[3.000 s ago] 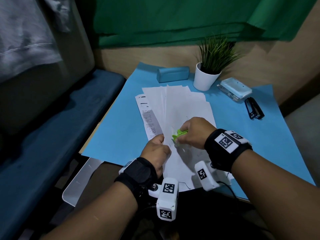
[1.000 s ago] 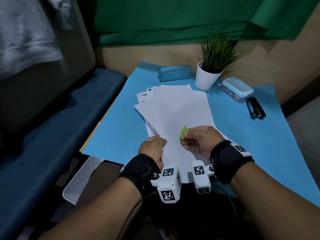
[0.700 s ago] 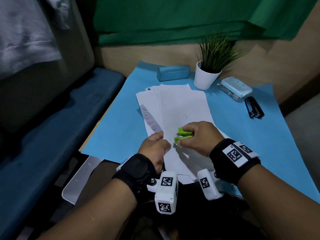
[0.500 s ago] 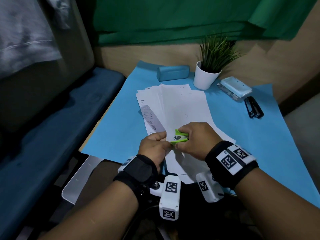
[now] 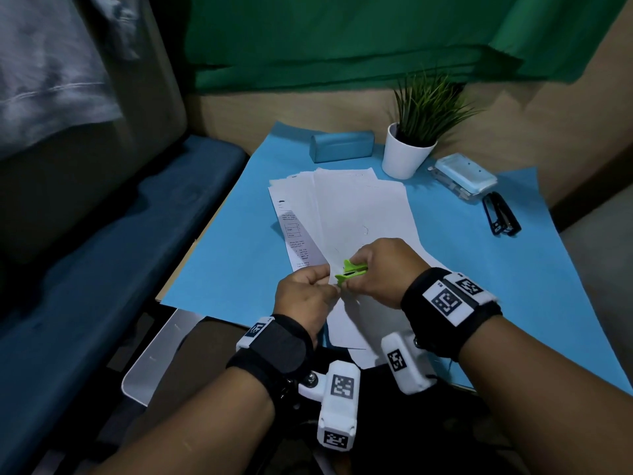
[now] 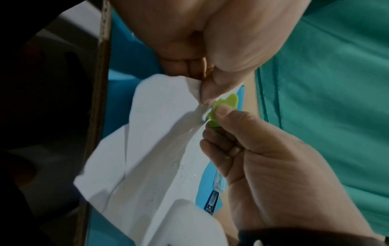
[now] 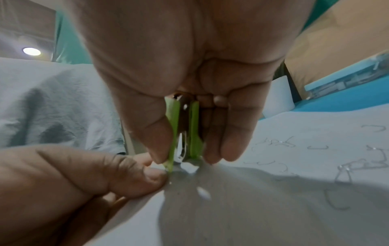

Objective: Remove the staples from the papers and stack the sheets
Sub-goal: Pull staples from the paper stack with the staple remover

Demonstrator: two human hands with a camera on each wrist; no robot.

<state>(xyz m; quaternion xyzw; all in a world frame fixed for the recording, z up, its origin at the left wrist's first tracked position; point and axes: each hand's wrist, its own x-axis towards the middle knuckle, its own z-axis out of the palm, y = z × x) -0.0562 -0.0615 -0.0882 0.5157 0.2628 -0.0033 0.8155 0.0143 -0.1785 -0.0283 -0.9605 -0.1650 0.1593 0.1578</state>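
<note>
Green staple remover (image 5: 350, 272), pinched in the right hand (image 5: 378, 269), has returned to the paper corner (image 6: 195, 93) at frame centre. The left hand (image 5: 305, 299) pinches that corner taut. Another staple is likely being pulled; pulled staples (image 7: 315, 146) lie on the sheets at right.

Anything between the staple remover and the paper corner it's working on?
Nothing visible. The right hand has the green staple remover already at the paper corner, which the left hand pinches beside it.
</note>
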